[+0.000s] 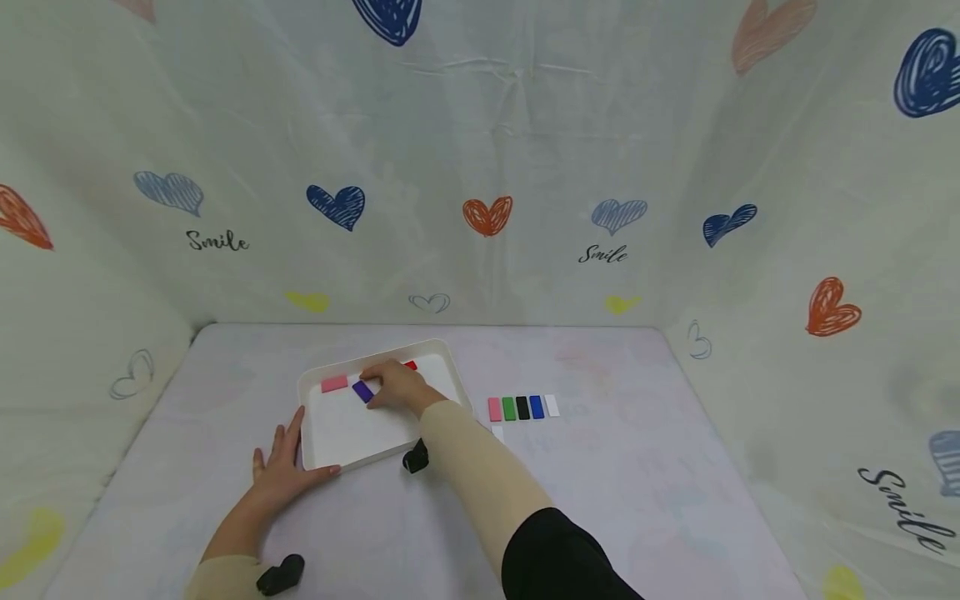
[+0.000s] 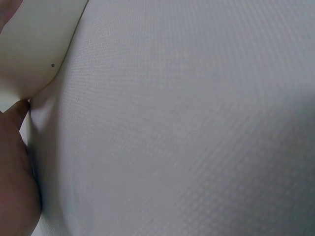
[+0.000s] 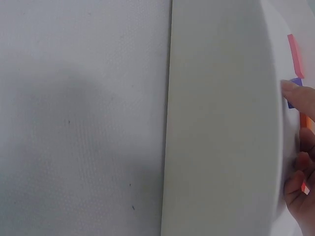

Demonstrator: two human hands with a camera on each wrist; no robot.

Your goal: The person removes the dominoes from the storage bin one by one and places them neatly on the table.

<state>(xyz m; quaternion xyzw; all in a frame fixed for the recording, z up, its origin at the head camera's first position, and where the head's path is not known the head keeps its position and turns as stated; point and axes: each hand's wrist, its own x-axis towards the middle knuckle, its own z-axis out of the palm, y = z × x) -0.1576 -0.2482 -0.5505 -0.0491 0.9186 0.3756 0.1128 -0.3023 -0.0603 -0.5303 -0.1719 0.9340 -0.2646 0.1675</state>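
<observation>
The table (image 1: 645, 475) is pale, with a finely textured top, small dark specks and faint tinted smudges, a pinkish one towards 1 o'clock. Its far edge runs straight at 12 o'clock. At 11 o'clock lies a white tray (image 1: 341, 433), its long side tipped slightly towards 2 o'clock. At the tray's 3 o'clock, apart from it, a neat row runs outward: pink block (image 1: 494, 409), green block (image 1: 509, 408), black block (image 1: 522, 407), blue block (image 1: 536, 407), white block (image 1: 552, 405). Another white block (image 1: 498, 432), partly hidden, lies at the pink block's 6 o'clock.
</observation>
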